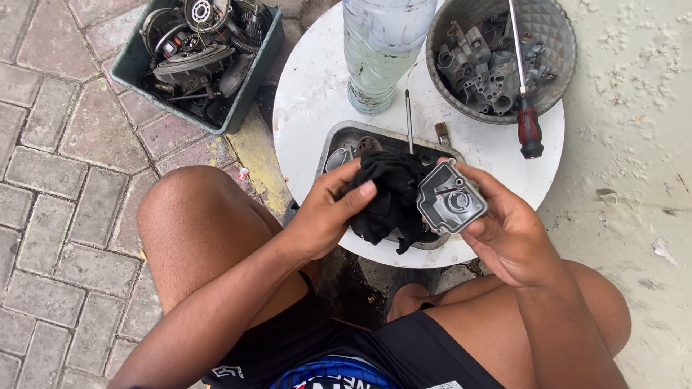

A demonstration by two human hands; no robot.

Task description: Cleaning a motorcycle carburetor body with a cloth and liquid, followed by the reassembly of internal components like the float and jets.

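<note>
Right hand grips small grey metal cover by edges, above round white table. Left hand squeezes soft black rag against it. Cover looks hard, light, maybe oily; best held by rim.

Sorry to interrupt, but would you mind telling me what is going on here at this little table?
A seated person holds a small grey metal cover in the right hand and a black rag in the left hand, the rag against the part. Both are held over a metal tray on a round white table. A bowl of metal parts, a red-handled screwdriver and a clear plastic bottle stand behind.
</note>
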